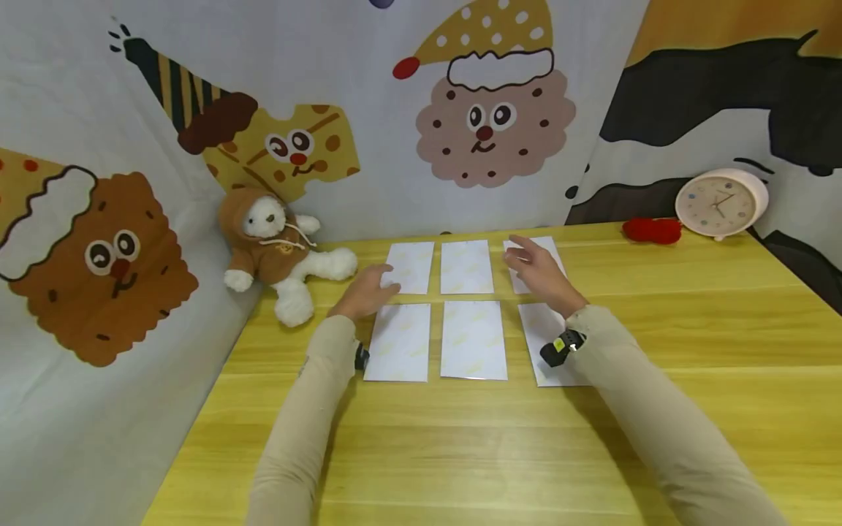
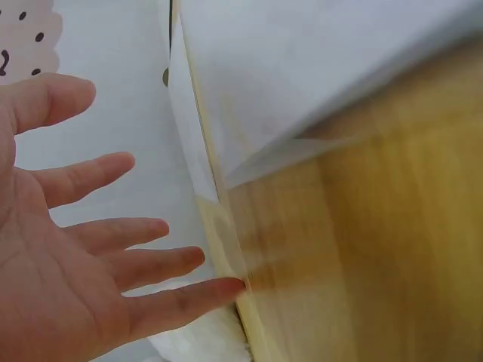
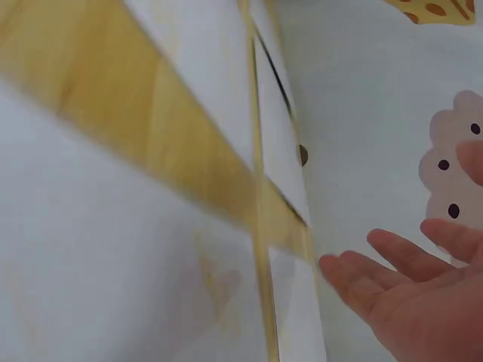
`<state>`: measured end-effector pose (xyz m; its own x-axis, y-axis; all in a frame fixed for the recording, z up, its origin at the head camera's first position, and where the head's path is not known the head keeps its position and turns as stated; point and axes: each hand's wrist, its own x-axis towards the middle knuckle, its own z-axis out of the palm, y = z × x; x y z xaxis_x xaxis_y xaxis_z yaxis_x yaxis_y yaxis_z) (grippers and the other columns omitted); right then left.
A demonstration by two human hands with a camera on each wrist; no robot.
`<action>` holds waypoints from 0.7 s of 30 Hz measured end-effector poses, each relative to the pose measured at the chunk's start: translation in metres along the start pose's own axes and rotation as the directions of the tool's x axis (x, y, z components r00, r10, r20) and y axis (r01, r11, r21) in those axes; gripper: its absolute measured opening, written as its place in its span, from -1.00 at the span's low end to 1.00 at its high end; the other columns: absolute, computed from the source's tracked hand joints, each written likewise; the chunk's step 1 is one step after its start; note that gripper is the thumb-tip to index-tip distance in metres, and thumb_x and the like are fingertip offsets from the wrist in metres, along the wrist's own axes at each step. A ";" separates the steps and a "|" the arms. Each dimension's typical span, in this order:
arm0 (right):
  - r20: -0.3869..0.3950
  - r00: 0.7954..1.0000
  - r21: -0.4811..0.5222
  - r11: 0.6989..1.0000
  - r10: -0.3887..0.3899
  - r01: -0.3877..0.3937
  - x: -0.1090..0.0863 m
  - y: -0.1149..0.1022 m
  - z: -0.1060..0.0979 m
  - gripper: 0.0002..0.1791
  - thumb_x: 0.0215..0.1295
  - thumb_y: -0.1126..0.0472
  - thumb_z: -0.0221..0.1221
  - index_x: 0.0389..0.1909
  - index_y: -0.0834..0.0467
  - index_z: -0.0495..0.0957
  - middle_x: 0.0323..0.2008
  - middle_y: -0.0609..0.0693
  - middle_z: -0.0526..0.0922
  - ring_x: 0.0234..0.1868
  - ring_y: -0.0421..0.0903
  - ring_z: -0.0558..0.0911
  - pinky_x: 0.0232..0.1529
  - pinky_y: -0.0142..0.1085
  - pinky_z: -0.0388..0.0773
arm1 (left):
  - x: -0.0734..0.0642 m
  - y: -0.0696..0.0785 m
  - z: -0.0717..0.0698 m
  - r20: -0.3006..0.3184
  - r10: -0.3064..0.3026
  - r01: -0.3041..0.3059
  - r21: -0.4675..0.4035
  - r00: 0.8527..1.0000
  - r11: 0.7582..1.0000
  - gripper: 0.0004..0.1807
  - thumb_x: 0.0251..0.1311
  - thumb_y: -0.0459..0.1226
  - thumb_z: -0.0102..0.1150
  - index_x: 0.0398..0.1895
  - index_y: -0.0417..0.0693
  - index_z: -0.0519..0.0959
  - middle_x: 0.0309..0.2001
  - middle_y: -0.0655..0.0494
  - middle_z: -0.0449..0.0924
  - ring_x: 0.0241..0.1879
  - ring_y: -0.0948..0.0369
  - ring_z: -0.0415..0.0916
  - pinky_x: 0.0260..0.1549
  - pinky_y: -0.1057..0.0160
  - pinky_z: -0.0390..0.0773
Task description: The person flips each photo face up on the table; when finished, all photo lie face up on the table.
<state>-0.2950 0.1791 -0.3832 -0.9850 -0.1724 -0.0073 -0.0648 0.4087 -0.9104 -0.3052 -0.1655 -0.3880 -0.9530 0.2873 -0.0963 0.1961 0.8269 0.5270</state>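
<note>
Two rows of white rectangular cards lie on the wooden table point(image 1: 460, 453), among them a back middle card point(image 1: 466, 267) and a front middle card point(image 1: 473, 340). My left hand point(image 1: 368, 292) is over the left side of the group, nearest the back left card point(image 1: 413, 267) and the front left card point(image 1: 397, 343). Its fingers are spread and hold nothing in the left wrist view. Over the back right card point(image 1: 555, 252) is my right hand point(image 1: 539, 274), fingers extended and holding nothing. The right forearm partly hides the front right card point(image 1: 546, 365).
A plush toy in a brown hoodie point(image 1: 270, 252) sits at the table's back left. At the back right are a round pink clock point(image 1: 722, 203) and a small red object point(image 1: 651, 231). A cartoon-printed cloth point(image 1: 388, 197) hangs behind the table.
</note>
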 end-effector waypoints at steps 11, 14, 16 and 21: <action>0.097 0.995 0.316 0.947 0.027 -0.057 0.022 -0.016 0.032 -0.31 0.57 0.11 -0.01 0.59 0.19 0.00 0.54 0.28 0.15 0.54 0.23 0.23 0.53 -0.03 0.27 | 0.009 -0.008 -0.008 0.034 -0.066 0.068 -0.066 0.997 0.995 -0.32 0.49 -0.02 -0.10 0.53 -0.19 0.18 0.56 -0.19 0.14 0.54 -0.16 0.09 0.51 -0.16 0.15; 0.138 0.990 0.337 0.939 0.027 -0.072 0.028 -0.028 0.045 -0.33 0.57 0.12 -0.01 0.58 0.17 0.03 0.55 0.22 0.15 0.54 0.21 0.24 0.51 -0.07 0.30 | 0.009 -0.007 -0.014 0.043 -0.100 0.103 -0.063 0.994 0.993 -0.33 0.49 -0.02 -0.10 0.52 -0.18 0.19 0.56 -0.17 0.13 0.54 -0.16 0.09 0.51 -0.17 0.14; 0.157 0.987 0.383 0.920 0.019 -0.078 0.031 -0.035 0.051 -0.35 0.57 0.16 -0.02 0.57 0.19 0.05 0.55 0.22 0.14 0.54 0.22 0.23 0.51 -0.07 0.30 | 0.011 -0.006 -0.016 0.050 -0.107 0.110 -0.061 0.993 0.992 -0.33 0.49 -0.02 -0.11 0.52 -0.18 0.20 0.57 -0.17 0.11 0.54 -0.16 0.09 0.51 -0.16 0.14; 0.171 0.985 0.491 0.865 0.020 -0.103 0.037 -0.046 0.064 -0.40 0.57 0.26 -0.06 0.54 0.27 0.07 0.54 0.26 0.15 0.55 0.23 0.21 0.51 -0.07 0.29 | 0.021 -0.001 -0.015 0.078 -0.117 0.121 -0.053 0.990 0.991 -0.32 0.47 0.01 -0.12 0.51 -0.17 0.21 0.56 -0.15 0.15 0.52 -0.15 0.14 0.48 -0.14 0.20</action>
<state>-0.3181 0.0967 -0.3685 -0.9441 -0.3155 -0.0960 0.1237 -0.0691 -0.9899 -0.3290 -0.1674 -0.3776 -0.9483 0.2259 -0.2228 0.0668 0.8287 0.5558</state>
